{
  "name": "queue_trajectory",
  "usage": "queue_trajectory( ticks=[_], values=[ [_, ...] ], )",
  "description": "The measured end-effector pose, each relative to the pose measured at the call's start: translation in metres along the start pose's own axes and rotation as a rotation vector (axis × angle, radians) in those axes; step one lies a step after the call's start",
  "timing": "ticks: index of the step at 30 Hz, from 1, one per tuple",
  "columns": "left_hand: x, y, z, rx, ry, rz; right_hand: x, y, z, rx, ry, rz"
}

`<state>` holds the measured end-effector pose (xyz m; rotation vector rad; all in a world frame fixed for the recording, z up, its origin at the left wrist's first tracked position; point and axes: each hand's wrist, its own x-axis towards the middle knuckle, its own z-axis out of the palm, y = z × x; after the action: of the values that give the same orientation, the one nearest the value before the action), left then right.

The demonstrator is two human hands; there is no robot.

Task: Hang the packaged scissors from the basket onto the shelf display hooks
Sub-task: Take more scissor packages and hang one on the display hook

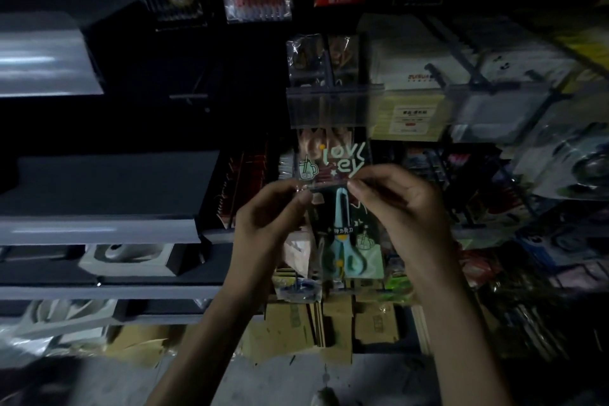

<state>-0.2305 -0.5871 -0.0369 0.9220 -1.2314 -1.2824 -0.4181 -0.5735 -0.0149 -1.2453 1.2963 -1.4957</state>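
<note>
1. Packaged scissors (341,241) sit at the centre of the view, upright, with the teal handles low and the covered blades pointing up. They are held in front of the shelf and not yet hung.
2. The left hand (267,217) pinches the pack's left edge between thumb and forefinger, at 9 o'clock of the pack. The right hand (402,204) pinches the right edge the same way at 3 o'clock.
3. A clear tag plate (333,105) fronts a display hook (329,76) at 12 o'clock from the pack. The pack's printed top reaches just under the plate.
4. First risk: the light is dim and the hang hole cannot be made out, so the hook tip may miss it and crumple the film instead.
5. Second risk: the tag plate hides the hook's tip, so a pack raised straight up would likely butt against the plate rather than slide on.
6. Third risk: both grips are fingertip pinches on glossy film. If one slips, the pack would swing or drop toward the cardboard boxes (290,323) at 6 o'clock.
7. Fourth risk: hung packs (306,56) behind the plate crowd the hook, and a hard push could jam or knock them.
</note>
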Motion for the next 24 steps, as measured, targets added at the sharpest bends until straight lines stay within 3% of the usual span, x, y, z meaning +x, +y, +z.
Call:
queue_trajectory(
  ticks=[16, 20, 24],
  values=[
    [0.029, 0.027, 0.009, 0.077, 0.056, 0.070, -0.001, 0.000, -0.002, -0.062, 0.209, -0.142],
    [0.037, 0.049, 0.009, 0.082, 0.093, 0.137, 0.000, 0.010, -0.006, -0.090, 0.339, -0.098],
    [0.034, 0.065, 0.012, 0.105, 0.034, 0.186, -0.002, 0.012, -0.006, -0.111, 0.361, -0.083]
  ],
)
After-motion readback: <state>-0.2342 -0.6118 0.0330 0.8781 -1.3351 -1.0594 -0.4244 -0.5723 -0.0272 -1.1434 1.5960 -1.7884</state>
